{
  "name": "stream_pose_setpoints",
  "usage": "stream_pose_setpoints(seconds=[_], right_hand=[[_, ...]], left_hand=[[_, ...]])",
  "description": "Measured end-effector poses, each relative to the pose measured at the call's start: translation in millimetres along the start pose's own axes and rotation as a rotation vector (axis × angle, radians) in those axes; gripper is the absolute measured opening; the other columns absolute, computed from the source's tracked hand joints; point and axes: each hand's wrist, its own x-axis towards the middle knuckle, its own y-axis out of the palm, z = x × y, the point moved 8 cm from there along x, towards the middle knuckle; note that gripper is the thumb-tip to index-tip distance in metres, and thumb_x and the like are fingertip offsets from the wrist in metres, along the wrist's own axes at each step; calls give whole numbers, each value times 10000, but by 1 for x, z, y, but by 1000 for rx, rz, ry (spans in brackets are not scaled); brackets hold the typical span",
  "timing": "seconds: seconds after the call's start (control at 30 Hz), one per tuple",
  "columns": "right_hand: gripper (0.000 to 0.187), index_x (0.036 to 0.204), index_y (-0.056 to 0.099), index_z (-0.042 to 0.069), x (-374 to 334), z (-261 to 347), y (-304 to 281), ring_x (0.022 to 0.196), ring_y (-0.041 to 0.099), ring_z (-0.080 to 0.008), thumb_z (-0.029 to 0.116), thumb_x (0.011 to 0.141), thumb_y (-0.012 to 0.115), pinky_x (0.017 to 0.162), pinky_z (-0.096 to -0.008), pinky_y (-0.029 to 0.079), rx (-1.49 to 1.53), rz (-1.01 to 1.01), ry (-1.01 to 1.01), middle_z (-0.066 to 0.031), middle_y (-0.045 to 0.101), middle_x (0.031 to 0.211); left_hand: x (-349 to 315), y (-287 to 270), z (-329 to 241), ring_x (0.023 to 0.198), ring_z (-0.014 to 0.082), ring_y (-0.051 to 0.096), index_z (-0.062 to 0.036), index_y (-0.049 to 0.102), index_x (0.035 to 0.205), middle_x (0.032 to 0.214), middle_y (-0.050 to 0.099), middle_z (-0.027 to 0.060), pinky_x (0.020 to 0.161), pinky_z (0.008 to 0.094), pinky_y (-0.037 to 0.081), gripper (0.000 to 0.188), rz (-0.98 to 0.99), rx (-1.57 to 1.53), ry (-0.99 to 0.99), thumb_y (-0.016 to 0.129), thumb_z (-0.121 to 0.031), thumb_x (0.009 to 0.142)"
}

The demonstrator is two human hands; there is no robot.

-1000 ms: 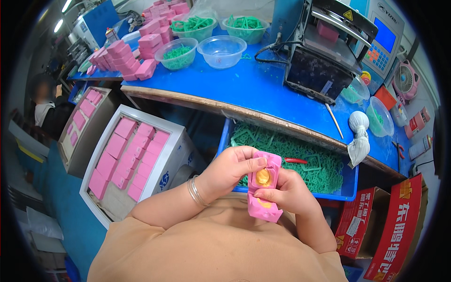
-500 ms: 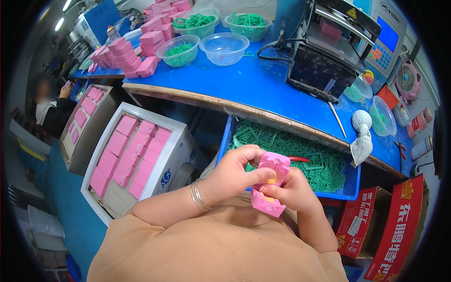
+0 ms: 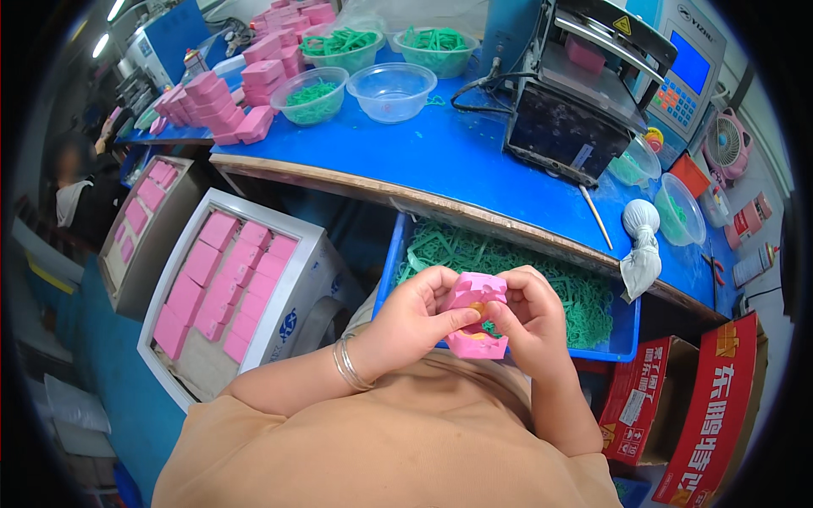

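Note:
A pink block-shaped mould (image 3: 476,289) is held in front of my chest, parted into two pieces that lie close together. Yellow shows on the inner faces between them. My left hand (image 3: 415,320) grips the mould from the left with its thumb pressed across the middle. From the other side my right hand (image 3: 535,322) grips it, thumb tip meeting the left thumb over the yellow part. Some fingers of both hands are hidden behind the mould. Just beyond the hands sits a blue bin (image 3: 624,334) full of small green soft-looking pieces (image 3: 449,240).
Left of me, a white-framed box (image 3: 309,292) holds rows of pink blocks (image 3: 203,262). The blue table (image 3: 474,157) carries stacked pink blocks (image 3: 212,97), a see-through bowl (image 3: 394,106), a press machine (image 3: 584,106) and a tied white cloth bag (image 3: 641,245). Red cartons (image 3: 716,406) stand at right.
The mould has turned more level, and its lower piece has come closer to the upper one. My right fingers have moved up over its right side. The view has shifted slightly.

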Motion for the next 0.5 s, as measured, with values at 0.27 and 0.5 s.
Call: stream_pose_setpoints(seconds=[0.27, 0.5], right_hand=[[162, 938, 538, -38, -1, -5, 0, 707, 553, -91, 3, 796, 605, 599, -214, 471, 19, -60, 77, -55, 483, 866], [167, 944, 536, -35, 0, -6, 0, 696, 548, -89, -3, 795, 604, 578, -209, 455, 12, -64, 99, -62, 495, 881]], left_hand=[[2, 1, -4, 919, 149, 600, 22, 486, 1033, 1000, 586, 101, 751, 250, 517, 231, 14, 51, -26, 596, -45, 841], [-1, 5, -7, 954, 112, 569, 23, 461, 1165, 1072, 569, 73, 788, 239, 485, 291, 27, 48, 12, 511, -86, 900]])
